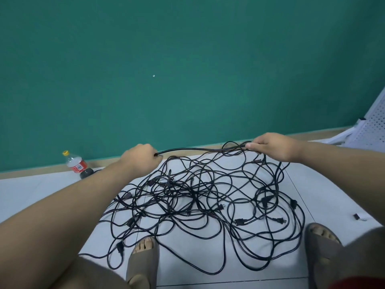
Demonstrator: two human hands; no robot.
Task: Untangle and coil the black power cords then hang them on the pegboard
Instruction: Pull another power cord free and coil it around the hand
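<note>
Pale floor tiles meet a teal wall. Your left hand and right hand each clench a raised black power cord above the tangle by your feet; a white pegboard shows far right.

A flat teal-green painted wall fills the upper view, one tiny white speck on it. Along its foot runs a tan wooden skirting strip, slanting across the view. Below that, pale grey glossy floor tiles, softly and evenly lit. By the skirting stands a clear plastic bottle with yellow cap and red label.
</note>
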